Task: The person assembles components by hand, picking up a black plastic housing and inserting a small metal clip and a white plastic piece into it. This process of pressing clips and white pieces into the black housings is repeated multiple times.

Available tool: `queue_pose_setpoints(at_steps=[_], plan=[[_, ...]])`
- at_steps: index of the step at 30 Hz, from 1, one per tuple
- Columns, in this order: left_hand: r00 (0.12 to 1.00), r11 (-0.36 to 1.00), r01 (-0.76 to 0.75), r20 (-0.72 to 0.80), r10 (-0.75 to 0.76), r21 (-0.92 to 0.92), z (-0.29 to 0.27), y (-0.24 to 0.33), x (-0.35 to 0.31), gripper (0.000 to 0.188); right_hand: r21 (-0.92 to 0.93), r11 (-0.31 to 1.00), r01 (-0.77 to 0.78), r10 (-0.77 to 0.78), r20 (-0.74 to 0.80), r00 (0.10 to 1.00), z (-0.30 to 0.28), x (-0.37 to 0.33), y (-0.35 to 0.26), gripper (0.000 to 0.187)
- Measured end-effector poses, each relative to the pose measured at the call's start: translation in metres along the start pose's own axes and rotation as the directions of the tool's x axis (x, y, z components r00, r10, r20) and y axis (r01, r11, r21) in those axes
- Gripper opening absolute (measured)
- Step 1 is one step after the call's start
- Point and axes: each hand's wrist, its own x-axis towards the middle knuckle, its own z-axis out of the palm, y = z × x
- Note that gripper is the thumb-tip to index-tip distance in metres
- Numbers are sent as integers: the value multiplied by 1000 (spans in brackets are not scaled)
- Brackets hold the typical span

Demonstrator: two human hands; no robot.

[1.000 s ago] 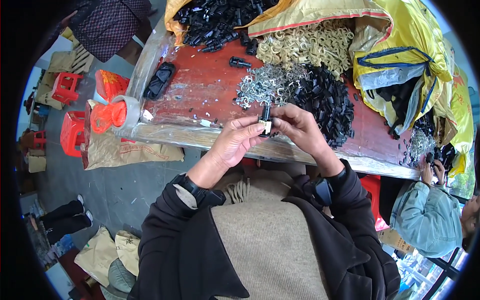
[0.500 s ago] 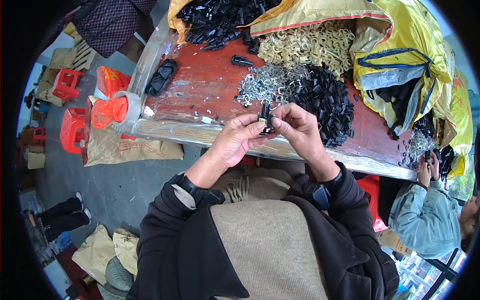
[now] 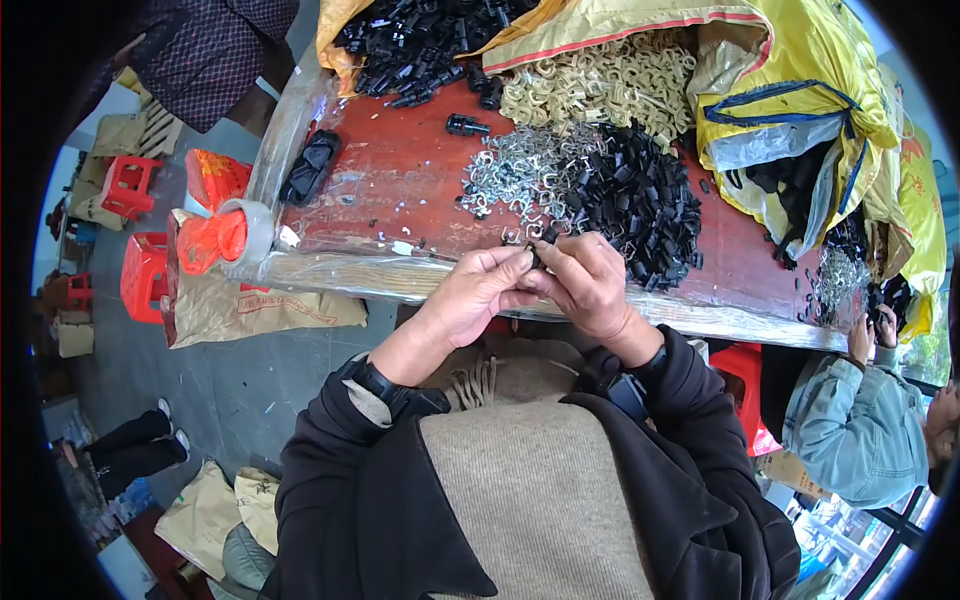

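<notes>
My left hand (image 3: pixel 476 293) and my right hand (image 3: pixel 592 284) meet in front of me at the table's near edge. Pinched between their fingertips is a small black plastic fitting (image 3: pixel 537 254), mostly covered by the fingers. Just beyond the hands lies a heap of shiny metal clips (image 3: pixel 512 172). A pile of small black plastic pieces (image 3: pixel 648 210) adjoins it on the right. Behind these are heaped cream-coloured hook-shaped parts (image 3: pixel 600 88). One loose black fitting (image 3: pixel 466 125) rests on the red tabletop (image 3: pixel 400 170), left of the piles.
Black fittings (image 3: pixel 420 50) spill from an orange sack at the back. A yellow bag (image 3: pixel 800 100) stands at the right. A black case-like object (image 3: pixel 312 167) and a tape roll (image 3: pixel 258 232) sit at the left edge. A co-worker (image 3: pixel 860 430) handles parts at far right.
My right fingers have closed further over the black fitting, which was upright and more visible before. The whole view has shifted slightly.
</notes>
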Motion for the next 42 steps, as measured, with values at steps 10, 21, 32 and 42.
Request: queue_pose_setpoints(at_steps=[10, 21, 32, 42], plan=[[996, 980, -66, -52, 77, 189, -7, 19, 17, 29, -116, 991, -72, 64, -72, 995, -42, 11, 61, 21], [973, 980, -182, -126, 192, 84, -26, 12, 7, 32, -291, 740, -606, 563, -224, 796, -137, -66, 308, 31], [956, 955, -253, -110, 271, 154, -35, 23, -19, 34, -195, 943, -269, 211, -274, 938, -50, 4, 328, 33], [243, 516, -713, -523, 817, 475, -102, 91, -231, 35, -379, 912, -158, 44, -292, 955, -100, -62, 307, 36]])
